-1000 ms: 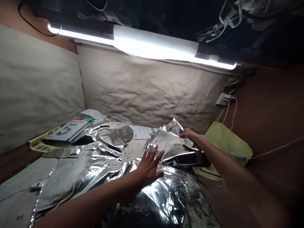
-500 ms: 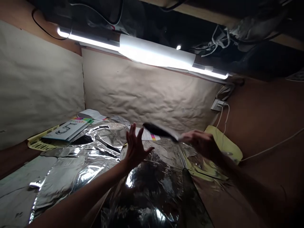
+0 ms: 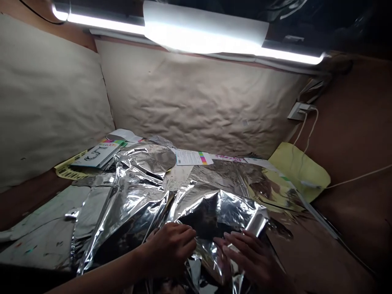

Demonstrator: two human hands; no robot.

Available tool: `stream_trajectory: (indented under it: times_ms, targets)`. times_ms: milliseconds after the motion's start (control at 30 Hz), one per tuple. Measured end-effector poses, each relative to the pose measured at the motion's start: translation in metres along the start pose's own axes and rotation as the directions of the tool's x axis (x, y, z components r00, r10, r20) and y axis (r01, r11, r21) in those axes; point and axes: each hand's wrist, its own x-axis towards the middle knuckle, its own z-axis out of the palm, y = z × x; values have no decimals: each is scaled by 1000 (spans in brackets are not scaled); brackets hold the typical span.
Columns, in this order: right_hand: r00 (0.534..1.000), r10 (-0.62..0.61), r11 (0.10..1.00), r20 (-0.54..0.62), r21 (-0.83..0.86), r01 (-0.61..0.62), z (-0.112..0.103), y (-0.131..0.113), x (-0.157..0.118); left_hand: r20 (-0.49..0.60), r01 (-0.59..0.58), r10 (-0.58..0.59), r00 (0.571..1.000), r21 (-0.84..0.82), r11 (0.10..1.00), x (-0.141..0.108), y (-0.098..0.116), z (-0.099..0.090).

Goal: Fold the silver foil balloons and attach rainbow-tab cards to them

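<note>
Silver foil sheet [image 3: 211,208] lies spread over a scuffed worktop [image 3: 36,241], heavily creased, bunched into a raised fold at the near edge, right at the hands. Far end reaches the printed leaflet [image 3: 192,157] and the stacked booklets [image 3: 98,157].

Handling, my read: very light, soft, slippery on the shiny face. Keeps every crease, and could tear at sharp folds. Best hold is the doubled fold, with a broad pinch rather than fingertips on a single layer.

Left hand [image 3: 170,249]: fingers curled and closed down on the foil beside the fold. Touching for sure, but thumb side is hidden, so cannot tell if it's a real pinch.

Right hand [image 3: 249,259]: right-hand fingers [image 3: 235,245] slightly spread, gently curved, tips resting on the foil, no visible grip.

Hands are just apart, fold between them. Yellow-green cloth pad [image 3: 298,171] sits off to the right
</note>
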Motion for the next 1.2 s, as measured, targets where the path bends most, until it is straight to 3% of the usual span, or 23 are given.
stream_trajectory:
  times_ms: [167,333,433,533,600,700,767,833,867,933,1000,1100,1200]
  targets:
    - [993,41,999,-107,-7,-42,-4,1,-12,-10,-22,22,1000,72,997,8,7,-12]
    - [963,231,941,-143,285,-183,-4,37,-4,36,-149,150,988,-25,989,26,2,-19]
    - [969,226,942,-99,274,-192,-7,45,-4,142,-62,74,987,-88,994,26,-4,-10]
    - [992,121,977,19,173,-123,-16,33,-7,216,17,11,976,-126,992,20,-8,-3]
    - [995,63,980,76,183,-76,-22,20,-8,236,33,5,972,-153,988,17,-7,-6]
    - [998,33,962,59,268,-48,-23,9,-6,262,33,28,965,-225,974,17,-6,-14]
    - [996,93,924,15,372,-92,-18,10,-4,260,78,-4,966,-275,958,17,-6,-18]
    - [955,294,832,45,479,-279,-10,16,2,225,235,-170,959,-307,922,17,-7,-17]
    - [904,415,754,106,516,-406,-7,21,5,207,351,-295,933,-328,877,17,-9,-15]
    - [767,593,577,245,536,-617,-1,31,15,207,563,-526,825,-381,733,21,-15,-11]
    - [691,653,483,310,533,-695,1,40,25,256,668,-625,738,-409,621,27,-21,-9]
    - [686,652,475,324,531,-702,-1,48,37,316,713,-640,701,-352,607,35,-29,-7]
    - [739,577,486,348,581,-653,-9,47,40,306,724,-657,689,-273,633,37,-27,-7]
